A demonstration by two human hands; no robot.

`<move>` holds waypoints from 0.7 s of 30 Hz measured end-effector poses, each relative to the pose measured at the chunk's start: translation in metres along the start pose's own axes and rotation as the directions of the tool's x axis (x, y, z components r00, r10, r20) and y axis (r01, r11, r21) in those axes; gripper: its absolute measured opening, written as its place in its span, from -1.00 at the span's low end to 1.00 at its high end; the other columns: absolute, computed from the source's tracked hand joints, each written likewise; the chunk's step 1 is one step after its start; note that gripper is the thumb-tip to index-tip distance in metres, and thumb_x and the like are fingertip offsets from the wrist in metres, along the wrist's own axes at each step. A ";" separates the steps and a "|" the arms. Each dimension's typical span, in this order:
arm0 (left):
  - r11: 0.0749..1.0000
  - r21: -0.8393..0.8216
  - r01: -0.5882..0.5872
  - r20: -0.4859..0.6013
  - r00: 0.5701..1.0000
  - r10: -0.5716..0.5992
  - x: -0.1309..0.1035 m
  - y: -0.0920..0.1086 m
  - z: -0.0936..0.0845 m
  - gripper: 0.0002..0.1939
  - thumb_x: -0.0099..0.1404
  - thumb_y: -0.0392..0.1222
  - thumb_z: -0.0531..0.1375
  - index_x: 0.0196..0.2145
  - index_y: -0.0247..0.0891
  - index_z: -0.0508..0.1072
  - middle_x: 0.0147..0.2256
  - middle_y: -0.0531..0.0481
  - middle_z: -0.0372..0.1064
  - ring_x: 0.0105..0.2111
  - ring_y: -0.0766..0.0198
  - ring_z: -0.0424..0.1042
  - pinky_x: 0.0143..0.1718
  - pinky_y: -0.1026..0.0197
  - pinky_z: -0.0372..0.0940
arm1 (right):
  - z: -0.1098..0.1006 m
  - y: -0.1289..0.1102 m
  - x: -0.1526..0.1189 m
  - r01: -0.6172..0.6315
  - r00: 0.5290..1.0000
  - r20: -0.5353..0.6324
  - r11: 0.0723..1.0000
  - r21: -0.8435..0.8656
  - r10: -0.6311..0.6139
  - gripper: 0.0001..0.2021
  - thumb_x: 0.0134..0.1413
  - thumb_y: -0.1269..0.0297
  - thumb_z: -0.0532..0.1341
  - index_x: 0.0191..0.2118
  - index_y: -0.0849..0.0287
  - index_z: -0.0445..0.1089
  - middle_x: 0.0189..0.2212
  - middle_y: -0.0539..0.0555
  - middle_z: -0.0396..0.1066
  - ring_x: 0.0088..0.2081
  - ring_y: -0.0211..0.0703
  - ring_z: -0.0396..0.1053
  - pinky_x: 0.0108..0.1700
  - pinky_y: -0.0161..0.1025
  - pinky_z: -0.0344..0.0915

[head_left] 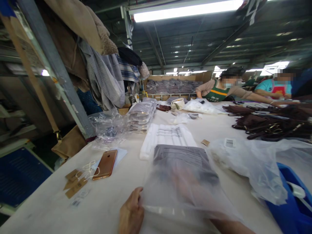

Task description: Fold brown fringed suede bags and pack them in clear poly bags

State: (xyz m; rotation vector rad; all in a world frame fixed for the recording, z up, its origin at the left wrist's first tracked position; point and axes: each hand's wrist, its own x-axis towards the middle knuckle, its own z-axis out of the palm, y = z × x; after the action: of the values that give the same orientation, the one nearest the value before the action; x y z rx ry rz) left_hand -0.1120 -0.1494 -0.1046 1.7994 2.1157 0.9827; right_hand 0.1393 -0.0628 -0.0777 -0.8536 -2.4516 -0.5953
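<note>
A frosted plastic bag (161, 198) lies in front of me with a dark folded item (182, 156) inside its far end. At the bag's near left edge, my left hand (132, 211) has its fingers closed on the plastic. My right hand (186, 183) reaches inside the bag and shows only as a blur through the plastic, close to the dark item; its fingers cannot be made out. Beyond the bag lies a pile of white printed bags (168, 135). Stacked bagged items (141, 113) stand behind it to the left.
Left on the table (102, 201) are a phone (105, 164) and brown tags (76, 188). Clear plastic (109, 126) lies beyond them. At right are loose bags (243, 159), a blue bin (290, 208) and dark strapped items (273, 123). Two people work across the table.
</note>
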 end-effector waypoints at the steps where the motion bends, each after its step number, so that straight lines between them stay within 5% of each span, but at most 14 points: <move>1: 0.995 0.062 -0.077 0.008 0.997 0.077 -0.003 -0.004 -0.001 -0.48 -0.01 -0.48 -0.06 -0.10 -0.24 0.36 -0.24 -0.03 0.45 -0.26 0.30 0.46 -0.22 0.32 0.32 | -0.001 0.000 -0.005 0.025 0.999 -0.020 0.999 -0.030 -0.026 -0.67 0.16 0.32 0.11 0.05 0.17 0.28 0.03 0.16 0.32 0.03 -0.03 0.28 0.07 0.04 0.22; 7: 0.817 0.371 -0.441 -0.056 0.868 0.494 -0.006 -0.004 0.001 -0.33 -0.03 -0.57 -0.08 0.04 -0.23 0.28 -0.21 -0.07 0.36 -0.21 0.27 0.40 -0.22 0.32 0.35 | 0.004 0.005 -0.018 0.013 0.994 -0.102 0.989 -0.145 -0.028 -0.66 0.11 0.43 0.03 -0.01 0.15 0.35 -0.01 0.15 0.40 0.05 0.02 0.28 0.18 0.11 0.04; 12: 0.748 0.412 -0.520 -0.015 0.817 0.576 -0.005 -0.010 -0.001 -0.45 0.05 -0.60 -0.11 -0.10 -0.22 0.38 -0.39 0.00 0.30 -0.38 0.33 0.37 -0.36 0.39 0.34 | 0.006 0.013 -0.031 -0.047 0.994 -0.108 0.984 -0.172 0.028 -0.54 0.12 0.42 -0.03 0.13 0.02 0.22 0.08 0.05 0.32 0.11 -0.08 0.23 0.16 -0.04 0.13; 18: 0.708 0.443 -0.549 -0.098 0.756 0.647 0.000 -0.014 -0.005 -0.43 0.07 -0.57 -0.07 -0.03 -0.17 0.38 -0.28 -0.06 0.33 -0.32 0.30 0.38 -0.33 0.34 0.36 | 0.027 0.009 -0.056 -0.345 0.935 -0.143 0.922 -0.177 0.323 -0.40 0.12 0.40 -0.03 0.30 0.06 -0.11 0.16 0.21 0.21 0.14 0.07 0.20 0.09 0.02 0.19; 21: 0.697 0.417 -0.583 -0.076 0.742 0.666 0.003 -0.011 -0.006 -0.40 0.09 -0.58 -0.08 0.00 -0.13 0.35 -0.25 -0.06 0.34 -0.29 0.31 0.38 -0.31 0.34 0.36 | 0.034 0.015 -0.065 -0.369 0.927 -0.143 0.914 -0.169 0.347 -0.34 0.15 0.39 -0.09 0.33 0.11 -0.36 0.09 0.25 0.29 0.05 0.08 0.31 0.03 0.10 0.23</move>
State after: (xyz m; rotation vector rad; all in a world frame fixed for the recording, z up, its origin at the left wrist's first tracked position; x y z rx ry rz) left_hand -0.1249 -0.1495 -0.1059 2.8645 1.9010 0.9948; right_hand 0.1845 -0.0635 -0.1381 -1.2780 -2.0867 -0.7273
